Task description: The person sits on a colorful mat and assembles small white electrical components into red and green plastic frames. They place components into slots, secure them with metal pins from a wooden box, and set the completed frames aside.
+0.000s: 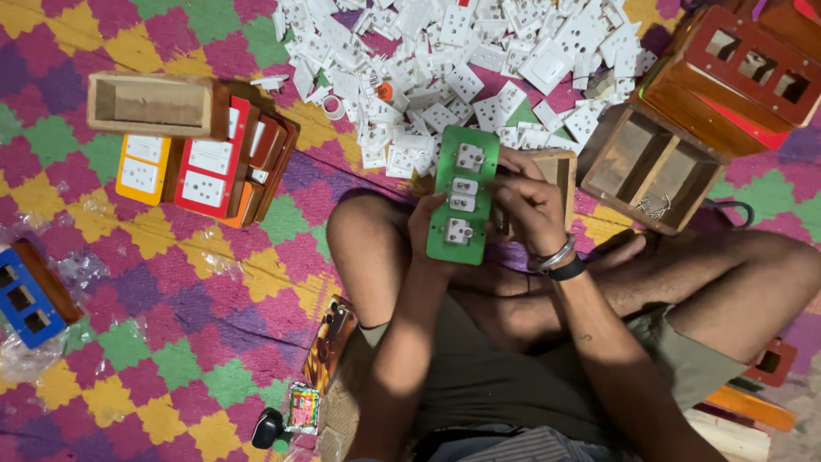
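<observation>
the left hand (430, 235) clamped its grip on a green switch plate (463, 195) held above the lap; the right hand (528, 210) pinched its right edge, near the heap of white sockets (445, 77).

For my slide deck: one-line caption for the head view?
Both hands hold a green plate fitted with white sockets, above a pile of white parts.
</observation>
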Demonstrator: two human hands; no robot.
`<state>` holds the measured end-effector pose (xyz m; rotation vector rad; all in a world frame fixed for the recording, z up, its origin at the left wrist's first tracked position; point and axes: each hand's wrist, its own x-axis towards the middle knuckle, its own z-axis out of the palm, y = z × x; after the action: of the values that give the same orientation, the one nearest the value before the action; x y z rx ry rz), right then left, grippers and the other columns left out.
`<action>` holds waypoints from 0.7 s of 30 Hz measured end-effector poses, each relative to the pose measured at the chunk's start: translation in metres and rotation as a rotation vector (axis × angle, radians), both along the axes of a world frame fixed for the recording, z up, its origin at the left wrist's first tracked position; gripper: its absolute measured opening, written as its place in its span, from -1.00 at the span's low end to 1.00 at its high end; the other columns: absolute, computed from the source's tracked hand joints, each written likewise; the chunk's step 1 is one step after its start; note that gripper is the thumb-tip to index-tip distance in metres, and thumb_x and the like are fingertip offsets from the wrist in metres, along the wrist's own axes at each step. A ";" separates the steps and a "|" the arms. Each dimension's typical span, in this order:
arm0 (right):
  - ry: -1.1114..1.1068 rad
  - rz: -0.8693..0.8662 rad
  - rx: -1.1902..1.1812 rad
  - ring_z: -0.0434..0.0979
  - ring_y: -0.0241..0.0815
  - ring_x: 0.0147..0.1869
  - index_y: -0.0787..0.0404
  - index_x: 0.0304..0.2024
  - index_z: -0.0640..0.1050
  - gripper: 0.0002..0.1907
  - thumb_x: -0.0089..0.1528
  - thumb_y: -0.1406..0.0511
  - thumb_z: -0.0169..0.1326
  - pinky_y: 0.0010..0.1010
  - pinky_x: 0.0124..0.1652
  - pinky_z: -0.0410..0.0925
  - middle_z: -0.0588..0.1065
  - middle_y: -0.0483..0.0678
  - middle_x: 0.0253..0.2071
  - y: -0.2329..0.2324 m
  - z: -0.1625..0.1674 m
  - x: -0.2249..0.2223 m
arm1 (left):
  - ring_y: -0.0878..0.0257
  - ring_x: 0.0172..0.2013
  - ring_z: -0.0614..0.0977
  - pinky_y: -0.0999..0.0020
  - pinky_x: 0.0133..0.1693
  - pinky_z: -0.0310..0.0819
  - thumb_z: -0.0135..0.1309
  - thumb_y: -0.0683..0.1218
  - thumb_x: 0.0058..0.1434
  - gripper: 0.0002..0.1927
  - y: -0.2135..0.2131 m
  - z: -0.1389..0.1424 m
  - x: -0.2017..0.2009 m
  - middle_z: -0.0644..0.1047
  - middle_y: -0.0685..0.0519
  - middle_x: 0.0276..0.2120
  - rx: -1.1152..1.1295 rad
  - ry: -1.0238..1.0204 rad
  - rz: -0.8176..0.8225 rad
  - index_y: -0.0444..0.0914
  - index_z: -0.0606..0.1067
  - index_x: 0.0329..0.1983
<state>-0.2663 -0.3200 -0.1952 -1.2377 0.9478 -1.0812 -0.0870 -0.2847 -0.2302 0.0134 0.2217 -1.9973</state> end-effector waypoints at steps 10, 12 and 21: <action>0.066 -0.086 -0.014 0.45 -0.13 0.29 0.36 0.09 0.60 -0.70 0.30 0.42 0.08 -0.32 0.22 0.30 0.43 0.09 0.32 -0.003 0.000 -0.006 | -0.09 0.02 0.65 -0.07 0.03 0.60 -0.18 0.02 0.44 -0.46 0.000 0.005 -0.005 0.55 -0.24 0.12 -0.074 -0.015 -0.021 -0.37 0.31 0.39; 0.013 -0.093 0.017 0.47 -0.16 0.24 0.37 0.05 0.59 -0.73 0.31 0.41 0.07 -0.34 0.16 0.34 0.44 0.09 0.29 -0.003 0.001 -0.006 | -0.11 0.03 0.65 -0.06 0.04 0.60 -0.18 0.03 0.45 -0.43 0.000 0.004 -0.005 0.54 -0.28 0.14 -0.077 -0.008 -0.031 -0.40 0.29 0.41; -0.143 -0.097 0.113 0.51 -0.27 -0.10 0.37 0.02 0.60 -0.77 0.40 0.34 0.07 -0.48 -0.06 0.38 0.56 -0.02 0.01 -0.006 -0.001 -0.005 | -0.11 0.05 0.64 -0.02 -0.01 0.62 -0.15 -0.02 0.41 -0.43 -0.003 0.015 -0.006 0.51 -0.35 0.16 -0.115 -0.124 0.035 -0.31 0.25 0.45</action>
<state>-0.2710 -0.3256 -0.1962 -1.0171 0.9535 -1.1600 -0.0931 -0.2878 -0.2151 0.0595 0.0274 -1.9639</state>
